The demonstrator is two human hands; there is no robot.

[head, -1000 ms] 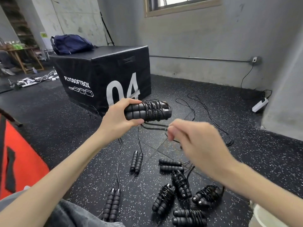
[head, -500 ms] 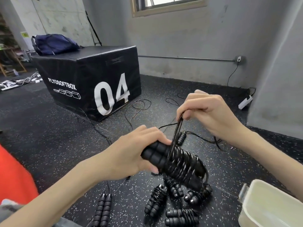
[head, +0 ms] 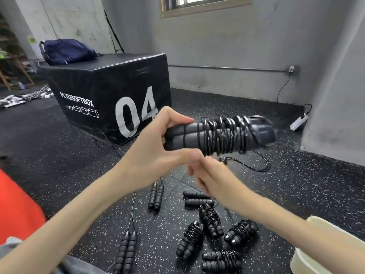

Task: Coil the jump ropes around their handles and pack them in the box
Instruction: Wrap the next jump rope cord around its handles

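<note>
My left hand point(head: 156, 147) grips the near end of a pair of black foam jump rope handles point(head: 217, 134) held level in front of me, with black rope wound many times round their far half. My right hand point(head: 205, 175) is blurred just below the handles, fingers curled, apparently pinching the loose rope end; the rope itself is hard to see there. On the floor below lie several coiled jump ropes point(head: 209, 220) and uncoiled handle pairs point(head: 156, 196), point(head: 126, 252). The cream box point(head: 308, 252) shows at the lower right corner.
A black plyo box marked 04 point(head: 110, 99) stands ahead on the left with a blue bag point(head: 67, 51) on top. Loose rope point(head: 256, 165) trails on the speckled floor. A grey wall and pillar rise on the right. An orange mat point(head: 17, 210) lies at left.
The handle bundle has risen and turned level. My right hand dropped from above the bundle to beneath it, carrying the rope round. The view tilted up slightly.
</note>
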